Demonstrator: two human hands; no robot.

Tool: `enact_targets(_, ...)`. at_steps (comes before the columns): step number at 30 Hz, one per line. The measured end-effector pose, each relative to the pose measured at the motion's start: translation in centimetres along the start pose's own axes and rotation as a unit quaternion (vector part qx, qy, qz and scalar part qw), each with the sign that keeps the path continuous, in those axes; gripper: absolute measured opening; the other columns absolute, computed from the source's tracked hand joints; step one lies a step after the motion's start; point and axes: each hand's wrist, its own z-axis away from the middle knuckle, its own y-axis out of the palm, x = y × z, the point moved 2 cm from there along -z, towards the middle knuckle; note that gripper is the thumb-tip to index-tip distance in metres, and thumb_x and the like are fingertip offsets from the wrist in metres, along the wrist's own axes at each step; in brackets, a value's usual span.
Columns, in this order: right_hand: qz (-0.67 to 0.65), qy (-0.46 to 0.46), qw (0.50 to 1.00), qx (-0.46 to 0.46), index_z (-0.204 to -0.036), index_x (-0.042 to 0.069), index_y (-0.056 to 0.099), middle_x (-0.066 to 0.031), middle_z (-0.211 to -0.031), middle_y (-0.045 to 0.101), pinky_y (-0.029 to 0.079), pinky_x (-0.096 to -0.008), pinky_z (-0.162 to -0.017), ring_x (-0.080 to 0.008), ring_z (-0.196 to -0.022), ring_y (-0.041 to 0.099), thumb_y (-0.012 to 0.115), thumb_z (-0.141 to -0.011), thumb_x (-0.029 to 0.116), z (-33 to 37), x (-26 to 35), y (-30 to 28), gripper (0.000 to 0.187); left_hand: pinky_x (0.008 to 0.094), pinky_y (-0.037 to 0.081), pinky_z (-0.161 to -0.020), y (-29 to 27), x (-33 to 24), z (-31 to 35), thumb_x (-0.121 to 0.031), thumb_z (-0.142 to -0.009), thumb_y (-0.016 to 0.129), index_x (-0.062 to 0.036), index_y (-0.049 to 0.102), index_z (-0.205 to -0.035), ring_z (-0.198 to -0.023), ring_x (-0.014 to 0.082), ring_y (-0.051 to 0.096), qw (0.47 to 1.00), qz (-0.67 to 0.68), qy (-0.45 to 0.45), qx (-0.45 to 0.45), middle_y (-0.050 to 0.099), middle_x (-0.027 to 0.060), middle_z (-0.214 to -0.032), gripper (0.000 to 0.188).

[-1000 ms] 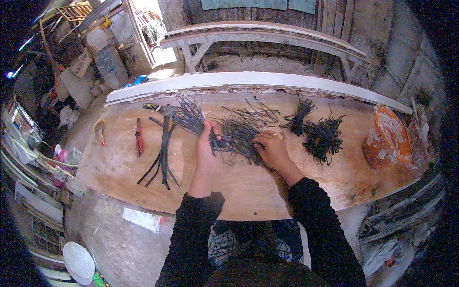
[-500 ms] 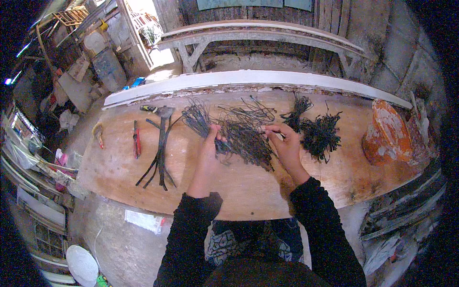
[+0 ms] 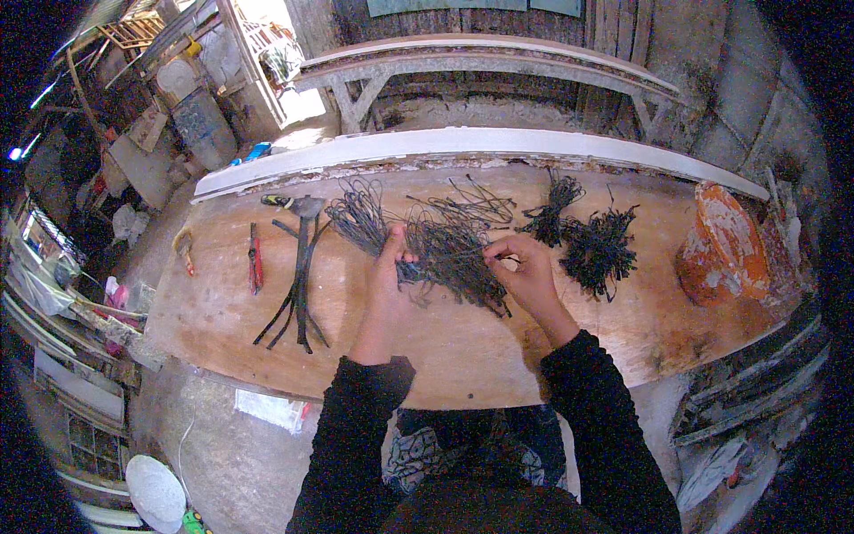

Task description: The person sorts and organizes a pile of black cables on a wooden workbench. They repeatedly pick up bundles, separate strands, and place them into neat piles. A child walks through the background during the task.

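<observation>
My left hand (image 3: 390,260) is closed around a bundle of thin dark looped cords (image 3: 358,214), whose loops fan out beyond the fingers. Between my hands lies a loose, tangled pile of similar dark cords (image 3: 454,258) on the wooden tabletop (image 3: 374,378). At that pile's right side, my right hand (image 3: 525,267) pinches with thumb and forefinger; the strand it seems to hold is too fine to make out clearly. Two dark tied bunches, a small one (image 3: 556,206) and a bushier one (image 3: 600,254), rest to the right of my right hand.
Left of my hands lie black rubber-like strips (image 3: 302,285), a scraper (image 3: 307,206), red-handled pliers (image 3: 256,258) and a brush (image 3: 184,249). An orange plaster-smeared bucket (image 3: 721,249) stands at the right. A long white moulding (image 3: 463,142) borders the far edge, with a bench (image 3: 498,58) behind.
My right hand has shifted slightly left, its fingertips drawing in toward the cord pile. The bundle in my left hand has tipped a little to the left.
</observation>
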Motion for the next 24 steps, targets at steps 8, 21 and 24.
enact_targets(8, 0.098, 0.181, 0.978, 0.03, -0.083, 0.003, 0.053, -0.0064, -0.073, 0.059, 0.045, -0.0266, -0.058, -0.0136, -0.066, 0.057, 0.063, -0.069, 0.002, -0.4, 1.1, -0.4, 0.017, 0.0223, 0.039, -0.053, -0.6, -0.8, -0.1, -0.026, -0.077, 0.06, -0.0081, 0.053, -0.091, -0.052, 0.0076, 0.041, 0.998, 0.022, 0.042, -0.029, 0.037, -0.0047, -0.057, 0.024)
enact_targets(21, -0.128, 0.139, 0.977, -0.096, -0.088, 0.003, 0.052, -0.0046, -0.074, 0.059, 0.044, -0.022, -0.056, -0.0092, -0.063, 0.054, 0.058, -0.075, 0.004, -0.5, -1.7, -1.8, 0.014, 0.0236, 0.04, -0.055, 0.0, 0.4, -0.3, -0.034, -0.077, 0.058, -0.0051, 0.052, -0.099, -0.054, 0.008, 0.042, 0.998, -0.035, 0.006, 0.048, 0.036, -0.0046, -0.058, 0.036)
enact_targets(24, -0.216, 0.165, 0.958, -0.092, -0.09, 0.003, 0.052, -0.0051, -0.074, 0.06, 0.045, -0.0225, -0.058, -0.01, -0.065, 0.056, 0.058, -0.074, 0.003, -0.5, -0.4, -1.6, 0.017, 0.0246, 0.041, -0.057, 1.3, 0.8, 0.8, -0.028, -0.081, 0.053, -0.0026, 0.049, -0.104, -0.055, 0.0087, 0.041, 0.994, -0.083, 0.002, 0.074, 0.038, -0.0041, -0.059, 0.034)
